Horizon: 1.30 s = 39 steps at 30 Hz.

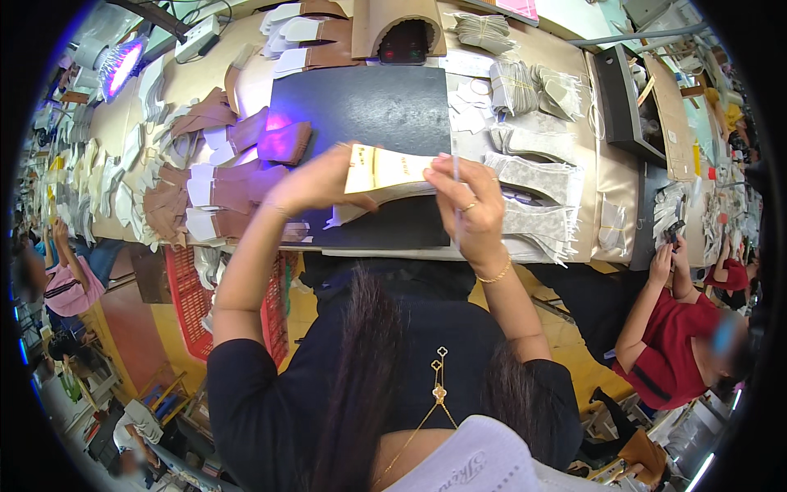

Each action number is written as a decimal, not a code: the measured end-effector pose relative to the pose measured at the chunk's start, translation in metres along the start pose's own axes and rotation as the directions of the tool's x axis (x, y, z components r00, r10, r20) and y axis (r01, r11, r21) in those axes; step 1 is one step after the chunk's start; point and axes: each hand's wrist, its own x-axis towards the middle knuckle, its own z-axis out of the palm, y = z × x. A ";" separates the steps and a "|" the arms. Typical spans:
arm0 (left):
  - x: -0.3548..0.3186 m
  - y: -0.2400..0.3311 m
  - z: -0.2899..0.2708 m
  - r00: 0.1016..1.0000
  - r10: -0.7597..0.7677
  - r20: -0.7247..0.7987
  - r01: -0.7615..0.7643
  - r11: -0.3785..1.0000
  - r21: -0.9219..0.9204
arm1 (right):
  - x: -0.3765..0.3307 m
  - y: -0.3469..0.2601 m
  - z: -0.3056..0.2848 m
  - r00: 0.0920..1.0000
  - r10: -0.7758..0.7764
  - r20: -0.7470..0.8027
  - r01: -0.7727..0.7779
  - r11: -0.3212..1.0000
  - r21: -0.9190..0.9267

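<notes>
Cream paper piece [384, 170] is pinched by the left hand [316, 182] above the black mat [369, 107]; a thin pen [456, 176] is gripped by the right hand [475, 213]. Stacks of brown pieces [221, 193] left of the mat are unmarked yet, apparently.

Cream cut-out paper-like piece [385, 170]: thin, matt, smooth, pale yellow lines. Black rectangular mat [369, 107]: matt, slightly sheened under purple light. Brown leather-look cut pieces [238, 193]: smooth, low gloss. Grey patterned fabric pieces [537, 176]: woven, rough. Tan counter [615, 176]: satin sheen. Red plastic basket [188, 303]: glossy mesh.
</notes>
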 end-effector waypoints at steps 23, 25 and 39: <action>0.002 0.013 0.076 0.813 0.225 -0.537 -0.090 0.960 0.266 | -0.043 0.013 0.006 0.929 0.370 0.026 -0.362 0.891 0.274; 0.003 0.013 0.077 0.807 0.230 -0.543 -0.089 0.958 0.273 | -0.041 0.014 0.009 0.927 0.373 0.028 -0.364 0.882 0.300; 0.009 0.017 0.081 0.768 0.272 -0.580 -0.068 0.935 0.348 | -0.040 0.016 0.012 0.897 0.441 0.047 -0.425 0.827 0.368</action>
